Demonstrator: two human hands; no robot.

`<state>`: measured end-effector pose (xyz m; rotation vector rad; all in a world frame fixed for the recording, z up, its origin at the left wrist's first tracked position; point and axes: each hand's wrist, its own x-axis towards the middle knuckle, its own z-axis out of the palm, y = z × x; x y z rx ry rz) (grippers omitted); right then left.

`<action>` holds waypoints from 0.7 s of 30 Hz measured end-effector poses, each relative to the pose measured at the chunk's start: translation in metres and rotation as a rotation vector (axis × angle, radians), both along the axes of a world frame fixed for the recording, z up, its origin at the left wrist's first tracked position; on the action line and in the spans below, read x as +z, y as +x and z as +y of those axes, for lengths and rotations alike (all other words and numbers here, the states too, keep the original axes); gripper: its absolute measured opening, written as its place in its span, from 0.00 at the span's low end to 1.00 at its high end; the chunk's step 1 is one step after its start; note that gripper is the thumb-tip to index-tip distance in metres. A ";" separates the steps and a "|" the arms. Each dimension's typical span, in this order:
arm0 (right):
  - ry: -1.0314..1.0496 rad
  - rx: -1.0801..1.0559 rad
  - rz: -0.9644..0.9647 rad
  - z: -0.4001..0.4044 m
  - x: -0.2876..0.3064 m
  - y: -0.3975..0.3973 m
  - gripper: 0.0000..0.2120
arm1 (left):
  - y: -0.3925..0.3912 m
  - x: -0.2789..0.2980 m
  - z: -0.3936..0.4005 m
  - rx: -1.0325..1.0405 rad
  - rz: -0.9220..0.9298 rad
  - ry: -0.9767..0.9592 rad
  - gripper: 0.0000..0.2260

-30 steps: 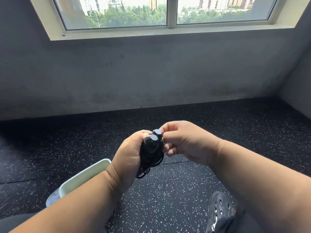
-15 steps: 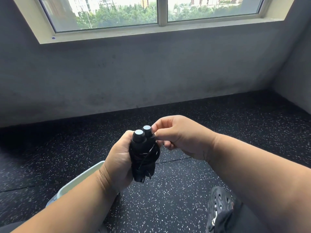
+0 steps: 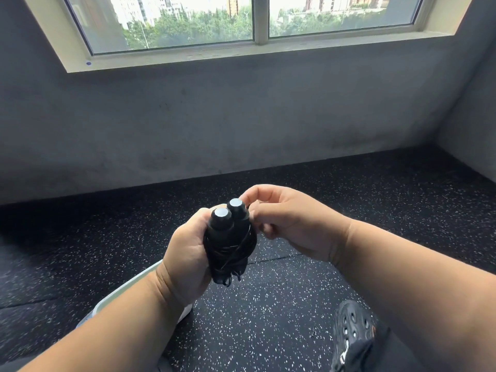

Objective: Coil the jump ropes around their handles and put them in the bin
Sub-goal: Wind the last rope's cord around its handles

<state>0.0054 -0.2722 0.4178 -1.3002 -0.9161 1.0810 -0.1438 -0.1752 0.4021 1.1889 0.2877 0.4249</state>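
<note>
Fingers of the left hand are wrapped around the jump rope, grasping its two black handles side by side, grey end caps facing the camera. Black cord is coiled around the handles, with loose loops hanging below them. Right hand sits just beside the rope, its thumb and forefinger pinched together against the upper handle; whether they grip a strand of cord cannot be told. Bin, pale-rimmed, lies below the rope on the speckled black floor, mostly hidden behind the left forearm. Black shoe rests on the floor, lower right of the rope.
</note>
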 end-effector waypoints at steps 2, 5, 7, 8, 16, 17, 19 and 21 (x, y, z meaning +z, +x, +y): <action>0.044 0.055 0.029 -0.002 -0.001 0.003 0.11 | 0.000 0.012 -0.007 -0.064 -0.053 0.059 0.30; 0.106 0.079 -0.002 -0.002 -0.001 0.004 0.10 | 0.001 0.014 -0.001 -0.111 -0.058 0.003 0.26; 0.150 0.070 -0.029 0.000 -0.002 0.003 0.11 | 0.001 0.006 0.010 -0.122 0.010 -0.079 0.23; 0.170 0.088 -0.032 0.001 -0.004 0.004 0.12 | 0.001 0.003 0.014 -0.111 0.045 -0.113 0.22; 0.089 0.006 -0.072 0.010 -0.014 0.003 0.07 | -0.011 -0.012 0.036 -0.240 0.119 -0.243 0.36; 0.077 -0.062 -0.059 0.013 -0.017 0.004 0.06 | -0.013 -0.017 0.041 -0.251 0.119 -0.218 0.35; 0.029 -0.173 -0.021 0.020 -0.026 0.005 0.05 | -0.015 -0.028 0.048 -0.236 0.183 -0.089 0.29; -0.048 -0.200 0.015 0.026 -0.038 0.005 0.07 | -0.018 -0.037 0.053 -0.138 0.270 0.093 0.20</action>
